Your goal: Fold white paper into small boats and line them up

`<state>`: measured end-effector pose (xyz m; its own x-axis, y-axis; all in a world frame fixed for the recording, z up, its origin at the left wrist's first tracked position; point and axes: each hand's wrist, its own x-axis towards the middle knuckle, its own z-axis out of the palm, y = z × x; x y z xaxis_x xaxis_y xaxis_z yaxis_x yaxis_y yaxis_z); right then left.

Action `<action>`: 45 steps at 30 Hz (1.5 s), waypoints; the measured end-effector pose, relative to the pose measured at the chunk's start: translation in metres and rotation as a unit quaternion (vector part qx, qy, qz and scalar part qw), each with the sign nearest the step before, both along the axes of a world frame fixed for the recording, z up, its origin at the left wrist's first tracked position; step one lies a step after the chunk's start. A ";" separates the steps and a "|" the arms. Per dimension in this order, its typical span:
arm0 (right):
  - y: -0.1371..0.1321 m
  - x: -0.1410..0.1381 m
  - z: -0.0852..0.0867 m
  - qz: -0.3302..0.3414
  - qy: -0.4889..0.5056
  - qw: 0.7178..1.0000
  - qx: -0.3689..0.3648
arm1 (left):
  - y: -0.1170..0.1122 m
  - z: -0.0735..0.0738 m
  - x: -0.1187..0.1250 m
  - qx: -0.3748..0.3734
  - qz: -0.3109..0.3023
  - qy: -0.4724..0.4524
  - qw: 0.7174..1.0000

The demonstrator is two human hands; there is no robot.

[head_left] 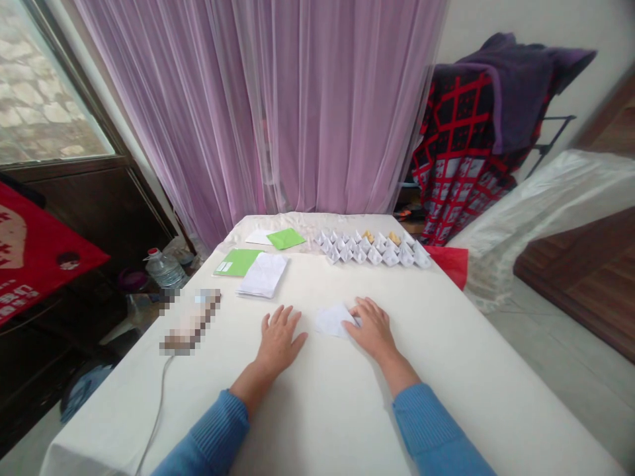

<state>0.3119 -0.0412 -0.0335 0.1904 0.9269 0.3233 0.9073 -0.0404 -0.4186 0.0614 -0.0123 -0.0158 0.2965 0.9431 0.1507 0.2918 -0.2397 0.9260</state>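
Observation:
A small folded piece of white paper (331, 321) lies on the white tablecloth in front of me. My right hand (372, 329) has its thumb and fingers on the paper's right end, covering that part. To the left of the paper, my left hand (279, 338) rests with fingers spread, holding nothing and apart from the paper. A stack of white paper sheets (262, 275) lies beyond my left hand, partly over a green booklet (239, 262). Toward the table's far right, folded white paper pieces (370, 251) stand in rows, two topped with yellow.
A second green booklet (286, 238) lies farther back beside a white sheet (258, 237). On the left, a blurred-out object (192, 322) has a cable (159, 403) running toward me. Purple curtains (337, 112) hang behind the table (317, 416); a water bottle (165, 270) stands left of it.

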 end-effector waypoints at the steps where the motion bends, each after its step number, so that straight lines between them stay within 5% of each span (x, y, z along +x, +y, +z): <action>1: 0.000 -0.001 0.000 0.002 0.007 1.000 -0.002 | 0.002 -0.002 0.005 0.002 -0.004 0.004 1.000; 8: 0.014 -0.005 -0.005 0.057 0.079 0.995 0.033 | 0.022 -0.007 0.025 -0.016 -0.027 -0.048 0.998; 15: 0.031 -0.009 0.002 0.122 0.151 0.980 0.045 | 0.037 -0.006 0.016 -0.043 0.013 -0.102 0.994; 19: 0.031 -0.013 0.003 0.127 0.130 0.983 0.014 | 0.039 -0.003 0.012 0.008 0.017 0.051 0.999; 24: 0.029 -0.017 0.003 0.096 0.055 0.993 -0.031 | 0.039 -0.002 0.016 0.116 0.028 0.242 0.963; 35: 0.028 -0.012 0.011 0.112 0.027 0.993 -0.010 | 0.025 0.011 0.022 0.160 0.012 0.316 0.935; 40: 0.022 -0.014 0.014 0.085 0.003 0.996 -0.026 | 0.017 0.022 0.020 0.260 0.030 0.382 0.886; 45: 0.018 -0.018 0.013 0.069 -0.029 0.997 -0.010 | 0.010 0.018 0.032 0.349 -0.078 0.391 0.848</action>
